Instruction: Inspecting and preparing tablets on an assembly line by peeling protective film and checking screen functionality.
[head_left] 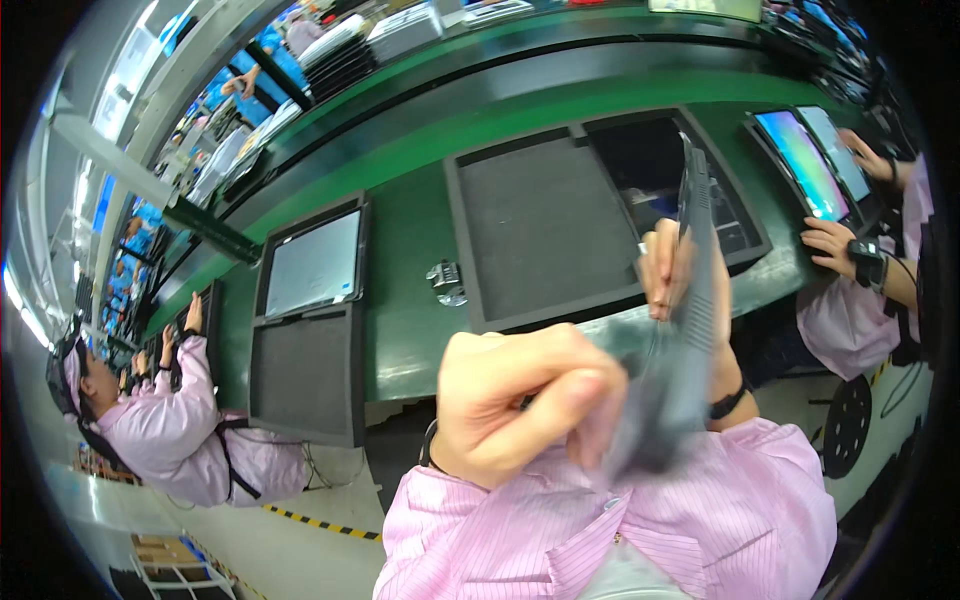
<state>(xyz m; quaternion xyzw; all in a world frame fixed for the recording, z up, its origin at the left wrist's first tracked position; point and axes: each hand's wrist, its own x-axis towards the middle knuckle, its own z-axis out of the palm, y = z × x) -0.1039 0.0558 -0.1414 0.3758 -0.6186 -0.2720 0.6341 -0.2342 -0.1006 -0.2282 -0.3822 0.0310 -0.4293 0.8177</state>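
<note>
Both hands are raised in front of my chest. Between them a dark, slim, laptop-like device [695, 265] stands nearly edge-on, slotted along its side and smeared by motion at its near end. Fingers of my right hand [665, 268] are curled against its upper part, and the rest of that hand is behind it. My left hand [530, 395] is closed, thumb pressed to the bent index finger, right beside the blurred near end. What those fingertips pinch is not clear. Beyond the hands lies a black foam-lined tray [535, 225] with two compartments; dark glossy material shows in the right one.
Left on the green bench [405, 230] lies another black tray [305, 375], with a grey screen panel [315, 262] in its far half. Small metal parts [447, 283] sit between the trays. Co-workers flank me; the right one handles a device with a lit screen [805, 165].
</note>
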